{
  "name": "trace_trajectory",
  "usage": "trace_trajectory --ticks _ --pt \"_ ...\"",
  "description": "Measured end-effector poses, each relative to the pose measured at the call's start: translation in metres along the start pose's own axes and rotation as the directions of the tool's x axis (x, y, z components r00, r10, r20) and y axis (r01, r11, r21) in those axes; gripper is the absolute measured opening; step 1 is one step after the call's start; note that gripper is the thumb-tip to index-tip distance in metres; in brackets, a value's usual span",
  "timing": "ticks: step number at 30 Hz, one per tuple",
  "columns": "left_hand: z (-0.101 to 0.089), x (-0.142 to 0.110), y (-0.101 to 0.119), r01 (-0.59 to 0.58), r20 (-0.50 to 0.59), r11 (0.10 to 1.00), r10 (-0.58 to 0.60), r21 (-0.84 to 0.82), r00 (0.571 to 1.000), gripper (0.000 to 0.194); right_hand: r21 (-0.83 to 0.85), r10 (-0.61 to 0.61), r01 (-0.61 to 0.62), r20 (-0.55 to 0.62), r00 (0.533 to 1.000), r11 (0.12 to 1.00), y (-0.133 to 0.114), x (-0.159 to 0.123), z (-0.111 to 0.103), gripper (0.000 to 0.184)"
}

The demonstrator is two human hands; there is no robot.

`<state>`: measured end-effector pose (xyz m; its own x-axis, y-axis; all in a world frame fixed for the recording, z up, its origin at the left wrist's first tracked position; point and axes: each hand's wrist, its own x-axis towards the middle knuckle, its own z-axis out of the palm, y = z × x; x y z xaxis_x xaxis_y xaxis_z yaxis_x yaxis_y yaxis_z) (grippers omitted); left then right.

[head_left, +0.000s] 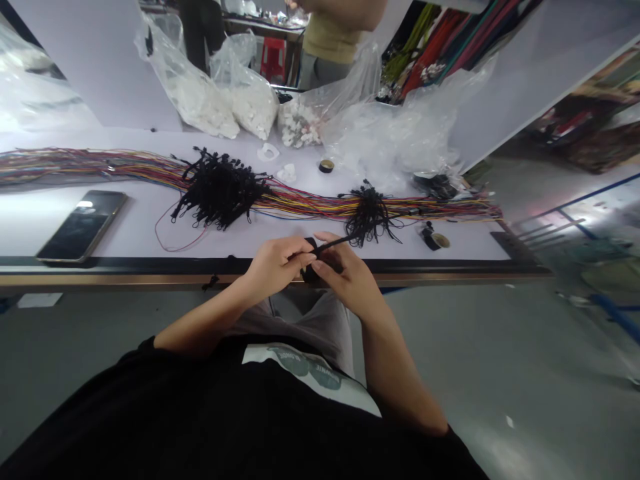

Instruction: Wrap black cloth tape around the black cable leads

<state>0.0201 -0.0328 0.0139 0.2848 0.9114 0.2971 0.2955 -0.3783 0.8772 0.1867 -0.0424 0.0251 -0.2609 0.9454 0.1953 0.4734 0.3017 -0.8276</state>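
My left hand (277, 267) is closed, its thumb and finger pinched on a roll of black tape (309, 274) at the table's front edge. Facing it, my right hand (350, 273) has its fingers curled round a thin black-wrapped cable (334, 244), the thumb close to the roll. This cable slants up to the right into a small cluster of black cable ends (369, 213). Fingers partly hide where tape and cable meet. A long bundle of coloured wires (310, 205) lies behind my hands, with a larger black cluster (220, 190) on it.
A phone (83, 227) lies at the left. Behind the wires stand plastic bags of white parts (255, 110) and a crumpled clear bag (400, 133). Two more tape rolls, one at the back (326, 165) and one at the right (440, 241), rest on the table. A person (333, 40) stands beyond.
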Motion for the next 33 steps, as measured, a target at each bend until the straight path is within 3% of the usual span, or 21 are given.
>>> trace_trajectory --ticks 4,9,12,18,25,30,33 --pt "0.003 -0.001 0.0 0.101 0.051 0.979 -0.093 -0.179 0.994 0.013 -0.146 0.007 -0.002 0.035 0.999 0.989 0.0 0.0 0.0 0.052" --pt "0.008 0.0 -0.002 0.158 0.096 0.926 -0.133 -0.343 0.987 0.006 -0.4 -0.075 0.073 0.012 0.997 0.913 -0.003 0.006 0.005 0.04" --pt "0.01 -0.001 -0.003 0.149 0.029 0.925 -0.149 -0.349 0.988 0.009 -0.513 -0.097 0.102 0.037 0.995 0.853 -0.006 0.009 0.004 0.041" --pt "0.008 0.002 -0.007 0.15 -0.038 0.938 -0.17 -0.311 0.985 0.008 -0.581 -0.059 0.094 0.078 0.995 0.809 -0.008 0.012 0.006 0.047" --pt "0.005 0.009 -0.011 0.306 0.09 0.772 -0.31 -0.558 0.946 0.015 -0.749 -0.038 0.111 0.115 0.993 0.653 -0.02 0.02 0.013 0.048" --pt "-0.001 0.006 -0.015 0.253 0.096 0.83 -0.237 -0.498 0.967 0.017 -0.792 -0.01 0.129 0.154 0.988 0.597 -0.027 0.026 0.015 0.05" --pt "-0.004 0.005 -0.018 0.224 0.059 0.909 -0.217 -0.353 0.974 0.017 -0.798 0.006 0.148 0.187 0.982 0.584 -0.03 0.028 0.016 0.05"
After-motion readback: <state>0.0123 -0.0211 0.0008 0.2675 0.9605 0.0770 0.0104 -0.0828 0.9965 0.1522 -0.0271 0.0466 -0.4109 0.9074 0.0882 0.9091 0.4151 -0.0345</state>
